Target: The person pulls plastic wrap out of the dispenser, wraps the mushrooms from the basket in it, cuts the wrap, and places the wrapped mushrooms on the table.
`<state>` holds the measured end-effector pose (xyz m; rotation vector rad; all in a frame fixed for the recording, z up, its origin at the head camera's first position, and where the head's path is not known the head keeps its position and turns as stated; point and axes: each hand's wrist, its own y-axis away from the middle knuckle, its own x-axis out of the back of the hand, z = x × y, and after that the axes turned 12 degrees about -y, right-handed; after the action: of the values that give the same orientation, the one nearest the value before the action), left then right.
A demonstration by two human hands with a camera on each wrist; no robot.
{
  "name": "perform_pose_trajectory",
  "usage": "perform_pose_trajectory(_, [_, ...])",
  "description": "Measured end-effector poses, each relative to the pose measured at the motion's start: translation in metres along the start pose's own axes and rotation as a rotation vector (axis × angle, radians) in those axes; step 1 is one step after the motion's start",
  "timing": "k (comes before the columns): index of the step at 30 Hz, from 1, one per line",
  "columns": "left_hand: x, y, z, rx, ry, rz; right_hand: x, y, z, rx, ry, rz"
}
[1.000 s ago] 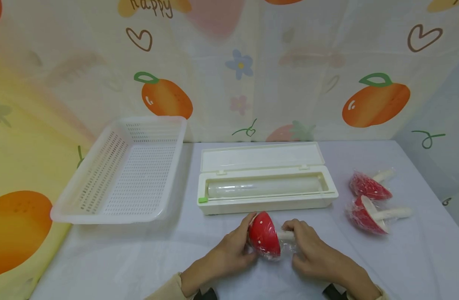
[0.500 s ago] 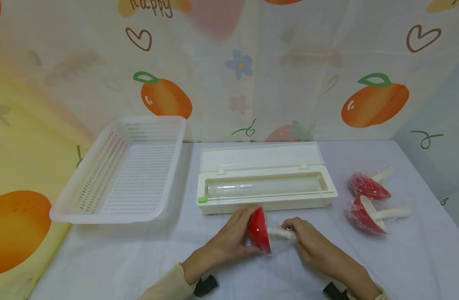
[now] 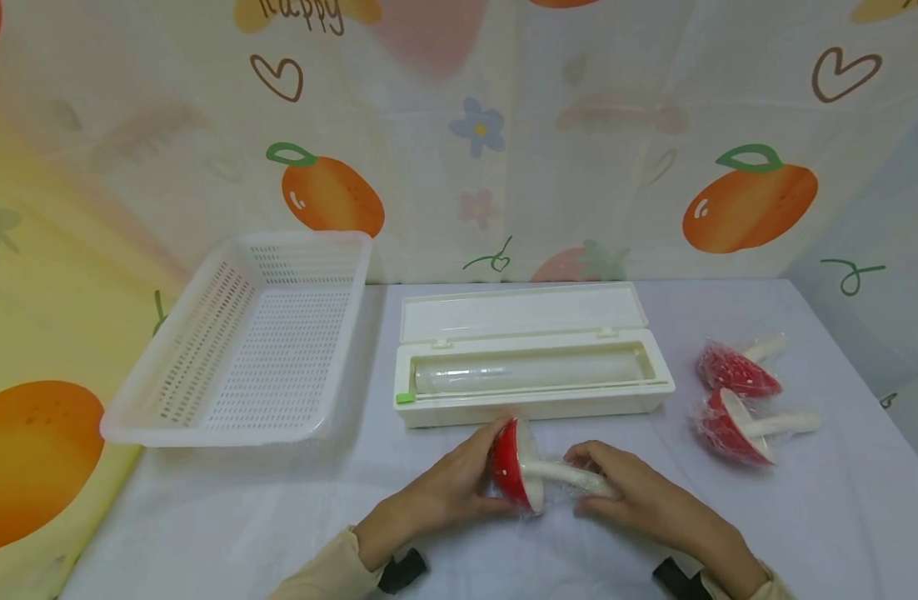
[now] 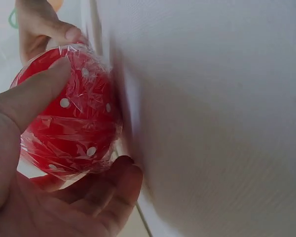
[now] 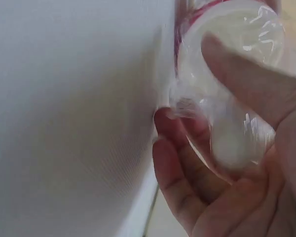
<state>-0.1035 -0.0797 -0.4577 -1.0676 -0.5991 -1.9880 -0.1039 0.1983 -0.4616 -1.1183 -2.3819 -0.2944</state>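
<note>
A toy mushroom [image 3: 508, 463] with a white-dotted red cap and a pale stem lies sideways between my hands, wrapped in clear film. My left hand [image 3: 446, 485] grips the cap from the left; in the left wrist view its thumb presses on the wrinkled film over the cap [image 4: 71, 131]. Around the free end of the stem [image 5: 232, 140] curl the fingers of my right hand [image 3: 641, 493], thumb reaching toward the cap's underside. A bunched bit of film [image 5: 185, 104] shows by the right fingertips. The right palm hides part of the stem's tip in the head view.
Behind the hands stands an open white cling film box [image 3: 534, 410] with a roll [image 3: 526, 372] inside, its lid folded back. A white perforated basket [image 3: 279, 358] is at the left. Two film-wrapped toy mushrooms, one farther [image 3: 740, 372] and one nearer [image 3: 740, 433], lie at the right.
The mushroom has turned so its cap faces more to the left and its stem shows at greater length. My right hand has shifted slightly right along the stem.
</note>
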Motion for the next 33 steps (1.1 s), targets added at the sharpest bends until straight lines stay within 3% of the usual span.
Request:
perform_pose_trajectory(3, [-0.002, -0.003, -0.001, -0.029, 0.07, -0.005, -0.002, -0.002, 0.001, 0.029, 0.004, 0.005])
perform_pose_trajectory(6, [-0.004, -0.007, -0.001, -0.048, 0.13, 0.001, -0.003, -0.002, 0.001, 0.087, 0.082, 0.066])
perform_pose_trajectory(10, [-0.006, -0.008, -0.001, -0.047, 0.088, 0.033, -0.004, -0.002, -0.001, 0.119, 0.138, 0.137])
perform_pose_trajectory(14, [-0.003, -0.005, -0.001, -0.016, -0.004, 0.054, -0.001, 0.0, -0.005, 0.032, 0.118, 0.114])
perform_pose_trajectory(18, [0.007, 0.002, 0.002, 0.038, -0.072, 0.03, 0.004, 0.003, -0.011, -0.086, 0.122, 0.115])
perform_pose_trajectory(24, [0.032, 0.012, 0.004, 0.075, -0.122, 0.02, 0.018, 0.009, -0.021, -0.11, 0.173, 0.172])
perform_pose_trajectory(28, [0.053, 0.012, 0.006, 0.065, -0.108, 0.093, 0.034, 0.01, -0.03, -0.091, 0.198, 0.208])
perform_pose_trajectory(33, [0.08, 0.003, 0.002, -0.007, -0.167, 0.268, 0.057, 0.004, -0.035, 0.006, 0.263, 0.293])
